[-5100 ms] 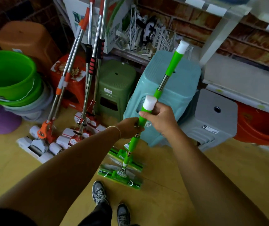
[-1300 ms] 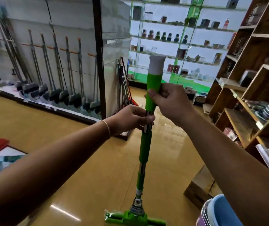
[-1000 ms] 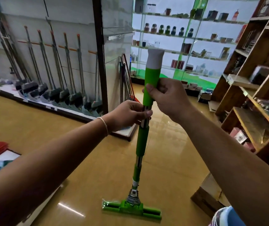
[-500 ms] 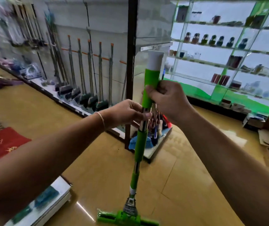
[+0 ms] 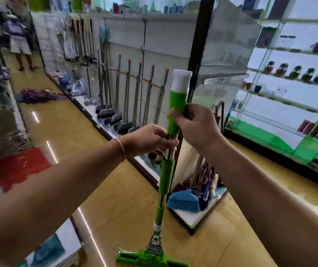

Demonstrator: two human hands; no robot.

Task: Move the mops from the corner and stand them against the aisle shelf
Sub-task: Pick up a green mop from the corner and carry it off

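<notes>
I hold a green mop [image 5: 166, 175] upright in front of me; it has a steel shaft, green grip sleeves and a white cap. My right hand [image 5: 196, 127] grips the upper green sleeve just below the cap. My left hand [image 5: 150, 138] grips the steel shaft right beneath it. The green mop head sits at the bottom edge of the view, over the tan floor. The aisle shelf [image 5: 173, 47], a grey panel with a dark end post, stands straight ahead, behind the handle.
Several brooms and mops [image 5: 133, 99] lean in a row along the shelf's left face. A blue broom head [image 5: 183, 201] and other brushes lie on the shelf's end base. Glass shelving [image 5: 289, 83] fills the right. A red mat [image 5: 17, 166] lies left. A person [image 5: 19, 39] stands far down the aisle.
The view has swung left and come closer to the aisle shelf's end. Both hands keep the same grip on the upright mop.
</notes>
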